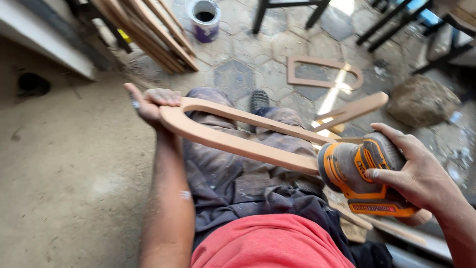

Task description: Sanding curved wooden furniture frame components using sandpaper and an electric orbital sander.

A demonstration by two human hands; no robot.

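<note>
Wooden U-shaped frame [238, 134] is lying across our lap, and we are gripping its curved end with our left hand [148, 104], fingers [166, 98] curled over the bend. Further right, our right hand [421, 173] is wrapping its fingers around an orange sander [357, 171] (pressed against the frame's lower arm). Another frame [322, 74] is lying on the paved floor [248, 59].

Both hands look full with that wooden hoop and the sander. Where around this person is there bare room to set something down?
Bare: the dusty slab beside the left hand, and the paving between the white can and the flat wooden arch. Crowded: the stacked slats, the rock, and the right hand with the sander.
</note>
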